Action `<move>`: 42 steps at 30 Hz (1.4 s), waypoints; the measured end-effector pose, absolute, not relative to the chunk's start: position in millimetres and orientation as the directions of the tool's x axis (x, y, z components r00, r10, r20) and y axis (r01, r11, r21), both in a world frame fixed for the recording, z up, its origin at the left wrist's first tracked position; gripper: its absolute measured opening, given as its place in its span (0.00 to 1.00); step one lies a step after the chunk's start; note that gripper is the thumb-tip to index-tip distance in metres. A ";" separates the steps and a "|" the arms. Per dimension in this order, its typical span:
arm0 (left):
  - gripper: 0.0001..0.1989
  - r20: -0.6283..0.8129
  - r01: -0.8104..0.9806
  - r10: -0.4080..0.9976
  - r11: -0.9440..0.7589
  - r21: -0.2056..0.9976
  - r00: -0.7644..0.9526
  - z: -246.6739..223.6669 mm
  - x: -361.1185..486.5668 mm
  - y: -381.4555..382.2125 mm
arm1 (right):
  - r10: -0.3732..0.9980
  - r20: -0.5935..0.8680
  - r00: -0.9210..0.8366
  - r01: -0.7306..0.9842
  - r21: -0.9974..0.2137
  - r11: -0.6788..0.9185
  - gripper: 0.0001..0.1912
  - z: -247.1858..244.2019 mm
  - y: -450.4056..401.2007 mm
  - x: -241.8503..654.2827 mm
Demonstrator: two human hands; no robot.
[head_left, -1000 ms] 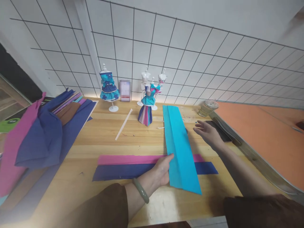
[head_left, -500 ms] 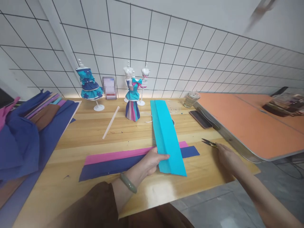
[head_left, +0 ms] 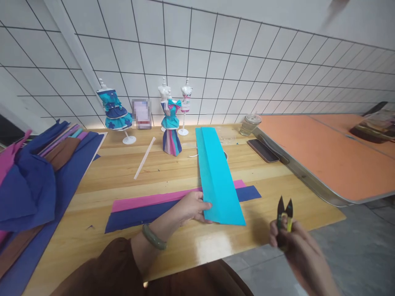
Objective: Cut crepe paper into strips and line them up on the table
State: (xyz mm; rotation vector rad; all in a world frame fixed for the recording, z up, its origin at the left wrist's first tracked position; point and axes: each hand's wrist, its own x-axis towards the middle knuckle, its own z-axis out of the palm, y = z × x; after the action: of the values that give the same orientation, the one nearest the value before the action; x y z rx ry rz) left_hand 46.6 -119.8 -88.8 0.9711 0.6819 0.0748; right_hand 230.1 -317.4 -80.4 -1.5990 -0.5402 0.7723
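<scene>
My left hand (head_left: 194, 207) pinches the near left edge of a folded turquoise paper strip (head_left: 220, 176), thumb on top and fingers underneath. The strip lies lengthwise away from me, across a pink strip (head_left: 154, 198) and a dark blue strip (head_left: 138, 216). At the right, over the table's front edge, my right hand (head_left: 296, 242) grips a pair of thread snips (head_left: 284, 211). Their dark blades point up and stand apart, and a yellow part shows on the handle. The snips are clear of the paper.
Small dress forms stand at the back, one in a blue dress (head_left: 115, 109), one in a striped skirt (head_left: 172, 142). Coloured sheets (head_left: 33, 185) are piled at left. A phone (head_left: 263, 150), a glass jar (head_left: 249, 124) and an orange-topped table (head_left: 324, 152) are at right.
My right hand has lifted the snips off the tabletop and brought them nearer to me, turning the blades upward. My left hand still pinches the turquoise strip, slightly nearer its left edge.
</scene>
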 end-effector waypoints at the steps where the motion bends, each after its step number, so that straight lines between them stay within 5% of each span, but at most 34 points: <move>1: 0.19 -0.505 0.236 0.346 0.589 0.773 0.791 -87.9 46.5 -120.1 | 0.764 -0.268 0.587 -0.245 -0.958 -0.147 0.09 -80.0 -318.2 209.7; 5: 0.18 -0.524 0.249 0.327 0.608 0.754 0.786 -81.6 44.8 -120.3 | 0.843 -0.453 0.289 -0.630 -0.753 -0.189 0.15 -91.2 -320.2 155.4; 10: 0.20 -0.509 0.270 0.347 0.548 0.792 0.788 -78.9 39.4 -119.2 | 0.798 -0.561 -0.219 -0.783 -0.388 -0.487 0.27 -104.1 -319.5 138.3; 16: 0.26 -0.492 0.304 0.340 0.477 0.825 0.802 -83.9 35.7 -117.9 | 0.737 -0.618 -0.273 -0.848 -0.206 -0.488 0.19 -105.4 -309.2 133.4; 23: 0.28 -0.482 0.297 0.331 0.477 0.827 0.811 -86.5 34.3 -116.7 | 0.750 -0.603 -0.271 -0.866 -0.188 -0.464 0.20 -100.4 -294.4 121.7; 42: 0.27 -0.481 0.281 0.342 0.494 0.823 0.808 -86.6 33.7 -117.8 | 0.798 -0.602 -0.023 -0.875 -0.374 -0.306 0.22 -95.6 -267.6 111.1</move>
State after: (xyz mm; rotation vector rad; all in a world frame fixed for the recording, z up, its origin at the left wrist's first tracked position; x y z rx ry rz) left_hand 33.7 -117.8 -86.6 1.0755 0.6624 0.0406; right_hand 111.1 -267.6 -95.6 -0.8861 0.1180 1.6625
